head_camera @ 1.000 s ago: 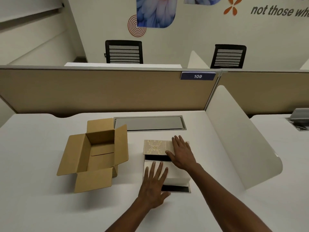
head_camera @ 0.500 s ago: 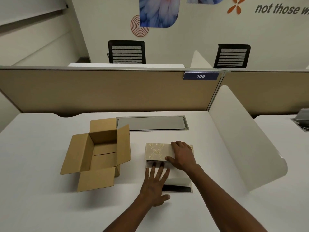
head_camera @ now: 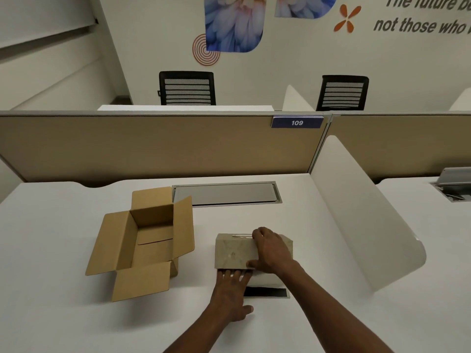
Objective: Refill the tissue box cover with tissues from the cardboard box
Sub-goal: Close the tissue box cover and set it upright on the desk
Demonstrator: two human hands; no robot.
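The beige patterned tissue box cover stands on the white desk right of centre, its near side swung down over a white tissue pack. My right hand grips the cover from above, thumb on its lower edge. Flat on the pack lies my left hand, fingers spread, fingertips tucked under the cover's lower edge. A black strip of the cover's base flap shows in front of the pack. The open brown cardboard box sits to the left and looks empty.
A grey cable hatch is set into the white desk behind the cover. A curved white divider rises on the right, a beige partition at the back. Two black chairs stand beyond it.
My right hand has swung the cover down toward me over the tissue pack, hiding most of it. My left hand stayed flat on the pack, its fingertips now under the cover's edge.
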